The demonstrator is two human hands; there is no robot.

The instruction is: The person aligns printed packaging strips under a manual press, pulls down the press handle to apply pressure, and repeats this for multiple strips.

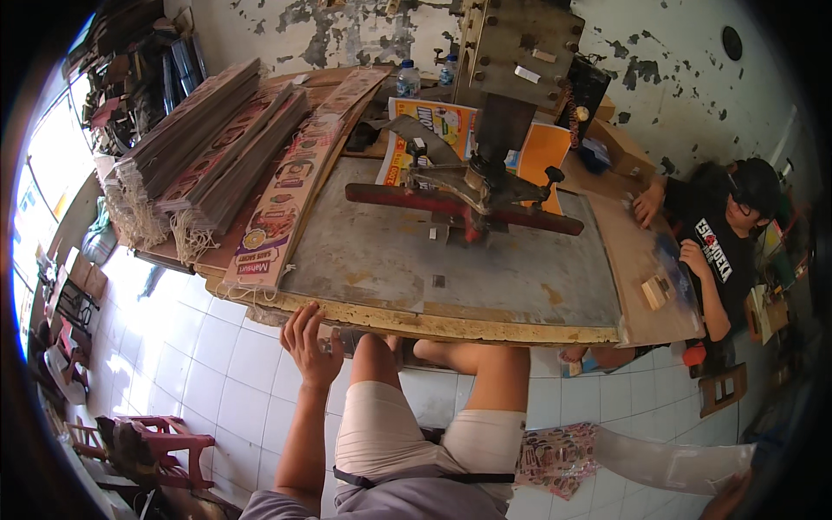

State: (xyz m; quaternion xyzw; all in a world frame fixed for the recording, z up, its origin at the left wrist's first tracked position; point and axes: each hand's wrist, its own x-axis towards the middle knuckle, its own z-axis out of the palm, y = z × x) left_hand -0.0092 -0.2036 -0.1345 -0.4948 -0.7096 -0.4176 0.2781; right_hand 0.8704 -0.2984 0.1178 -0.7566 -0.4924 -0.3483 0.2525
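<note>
I'm reaching my left hand (309,342), fingers spread, under the near-left table edge (347,314) — printed card strip (286,204) overhanging just beyond, probably light, bendy — gripping its near end; right hand unseen.

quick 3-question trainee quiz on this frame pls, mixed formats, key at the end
1. True or false: the left hand is raised just under the front edge of the worktable.
2. Multiple choice: what lies along the left side of the worktable? A) paint cans B) stacks of long printed card strips with strings C) folded cloth.
3. Short answer: where does the red bar of the press tool sit?

Key
1. True; the hand is open with fingers spread.
2. B.
3. Across the middle of the grey metal sheet, under the dark metal frame. The right hand is at the lower right, beside a clear plastic sheet; its grip cannot be told.
</note>
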